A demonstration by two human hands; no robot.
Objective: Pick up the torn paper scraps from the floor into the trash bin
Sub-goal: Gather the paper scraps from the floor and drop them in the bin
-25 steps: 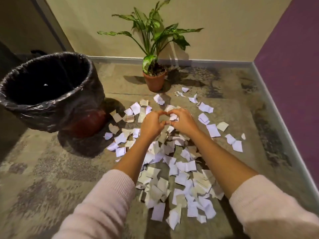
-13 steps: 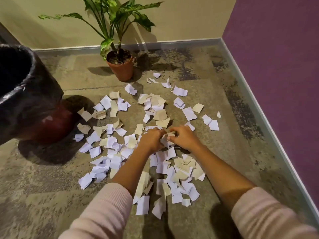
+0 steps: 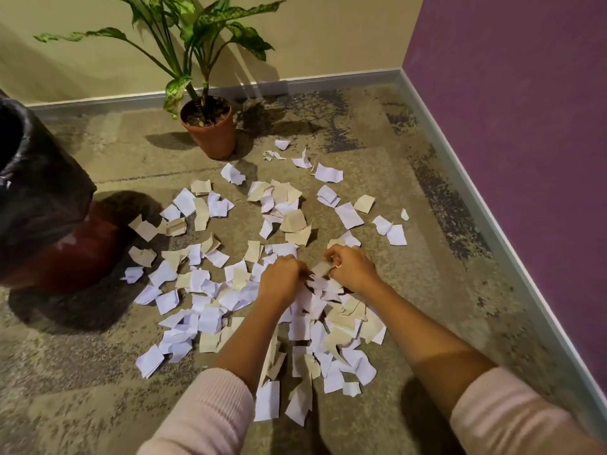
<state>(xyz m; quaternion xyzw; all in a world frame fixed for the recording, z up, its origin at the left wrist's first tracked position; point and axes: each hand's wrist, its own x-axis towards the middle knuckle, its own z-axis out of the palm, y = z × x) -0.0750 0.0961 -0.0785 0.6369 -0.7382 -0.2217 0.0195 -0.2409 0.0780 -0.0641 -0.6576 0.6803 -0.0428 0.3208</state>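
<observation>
White and tan paper scraps [image 3: 210, 320] lie scattered over the mottled grey-brown floor [image 3: 410, 323], thickest in a heap right in front of the person and thinning toward the far corner. Both hands are down in that heap, knuckles up, close together but not touching. The left hand [image 3: 282, 277] has its fingers [image 3: 295, 266] curled tightly down and gathered on the scraps beneath it. The right hand [image 3: 353, 269] has its fingers [image 3: 332, 257] bent in toward the thumb, pinching at scraps, with a tan piece [image 3: 322, 267] sticking up in the gap between the two hands. How many pieces each hand holds cannot be told. Some tan scraps, such as one [image 3: 294, 221] beyond the hands, carry faint grey marks like print, too small to read.

Pale pink ribbed sleeves [image 3: 203, 418] are pushed up both forearms. The trash bin [image 3: 42, 198] stands at the left edge, well apart from the hands, draped in a black plastic liner over a dark red body, with a few scraps lying just beside its base. A terracotta pot [image 3: 210, 133] with a leafy green plant [image 3: 203, 27] sits by the beige wall [image 3: 328, 37], near the farthest scraps. A purple wall [image 3: 509, 126] runs along the right, edged by a pale grey skirting board [image 3: 476, 198]
</observation>
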